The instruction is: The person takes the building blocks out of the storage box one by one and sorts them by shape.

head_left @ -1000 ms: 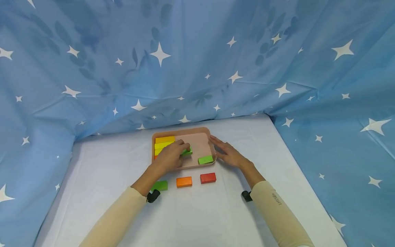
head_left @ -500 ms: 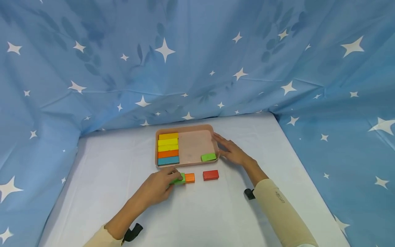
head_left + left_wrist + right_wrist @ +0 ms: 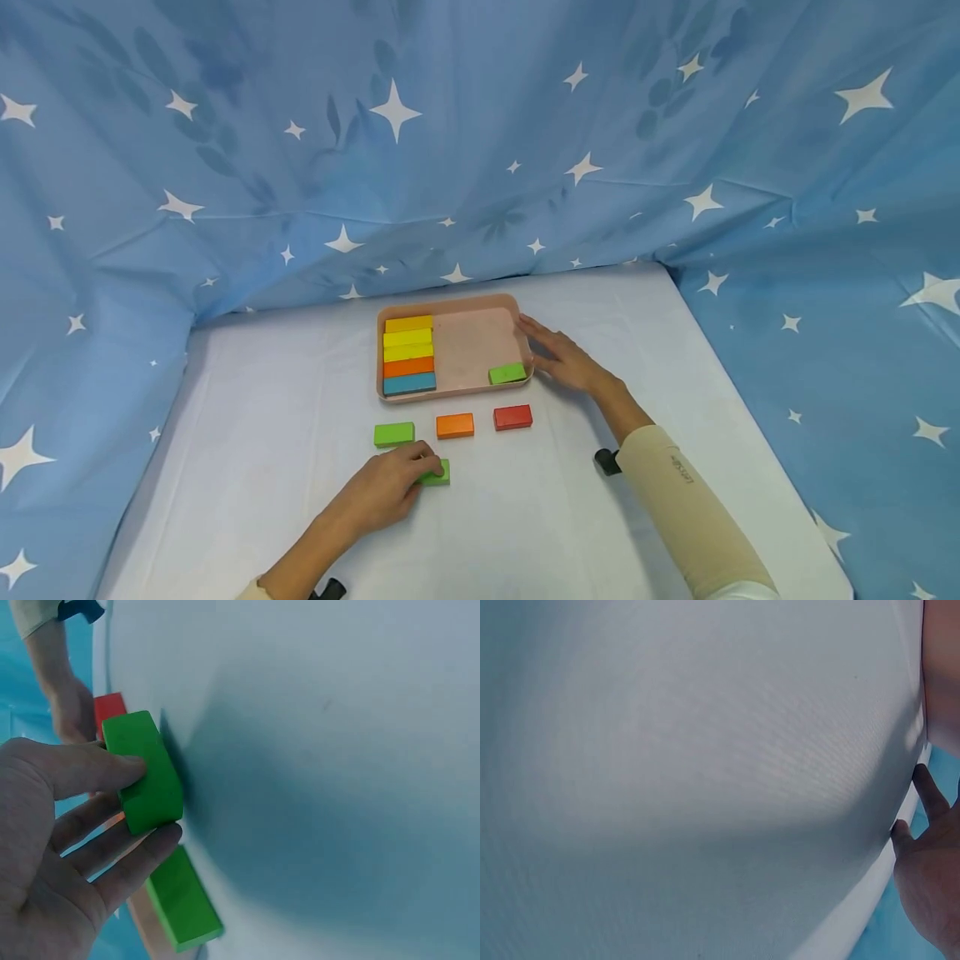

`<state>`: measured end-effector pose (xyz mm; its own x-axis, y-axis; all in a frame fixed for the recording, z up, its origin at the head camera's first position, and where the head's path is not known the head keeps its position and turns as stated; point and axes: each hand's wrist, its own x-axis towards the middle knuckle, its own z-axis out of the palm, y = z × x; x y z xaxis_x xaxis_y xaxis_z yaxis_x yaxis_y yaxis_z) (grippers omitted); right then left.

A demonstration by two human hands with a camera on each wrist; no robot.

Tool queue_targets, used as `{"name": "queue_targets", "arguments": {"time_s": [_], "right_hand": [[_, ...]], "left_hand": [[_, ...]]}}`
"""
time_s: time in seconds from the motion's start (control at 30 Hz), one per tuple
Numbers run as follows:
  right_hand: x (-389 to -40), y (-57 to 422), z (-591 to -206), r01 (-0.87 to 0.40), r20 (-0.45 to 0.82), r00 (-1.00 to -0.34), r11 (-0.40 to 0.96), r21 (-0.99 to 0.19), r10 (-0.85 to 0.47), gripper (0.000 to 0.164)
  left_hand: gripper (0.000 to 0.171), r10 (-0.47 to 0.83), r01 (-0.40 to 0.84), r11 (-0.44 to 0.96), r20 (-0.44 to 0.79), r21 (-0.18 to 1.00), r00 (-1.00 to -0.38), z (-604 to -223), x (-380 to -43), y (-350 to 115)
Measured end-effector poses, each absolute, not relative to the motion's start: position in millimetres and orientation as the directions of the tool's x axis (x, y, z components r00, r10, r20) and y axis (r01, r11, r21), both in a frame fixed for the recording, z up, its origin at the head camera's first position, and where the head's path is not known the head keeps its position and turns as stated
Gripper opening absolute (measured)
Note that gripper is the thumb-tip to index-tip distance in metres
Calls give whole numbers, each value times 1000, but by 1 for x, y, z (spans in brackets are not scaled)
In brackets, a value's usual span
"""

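Green block (image 3: 155,787), pinched between thumb and fingers of the left hand (image 3: 390,492), has just come out of the tray (image 3: 480,333) to the near side of the orange block (image 3: 455,426); whether it touches the surface (image 3: 525,525) I can't tell. So two green ones are out now, and the last green block (image 3: 507,374) lies in the tray's near right corner. The right hand (image 3: 564,360), fingers spread, sits at the tray's right edge.

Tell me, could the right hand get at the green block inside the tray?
Probably yes: the right hand, with no block in it, is at the right side of the tray, and the green block lies just inside, in the near right corner. Only the tray's wall seems to stand between them.
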<state>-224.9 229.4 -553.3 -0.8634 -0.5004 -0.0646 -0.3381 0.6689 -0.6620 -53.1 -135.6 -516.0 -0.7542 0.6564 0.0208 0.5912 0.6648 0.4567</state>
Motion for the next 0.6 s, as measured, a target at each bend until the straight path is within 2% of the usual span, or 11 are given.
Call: {"name": "queue_targets", "arguments": {"time_s": [0.4,0.6], "right_hand": [[-225,230,-554,-334,-68,-863,667,-666,-500,67],[-224,229,-551,-324,-72,-864,660,-678,-499,67]], "left_hand": [[39,646,596,662,58,455,-761,-525,-43,-141],[38,639,571,701,-20,426,-769,-514,-45,-139]]}}
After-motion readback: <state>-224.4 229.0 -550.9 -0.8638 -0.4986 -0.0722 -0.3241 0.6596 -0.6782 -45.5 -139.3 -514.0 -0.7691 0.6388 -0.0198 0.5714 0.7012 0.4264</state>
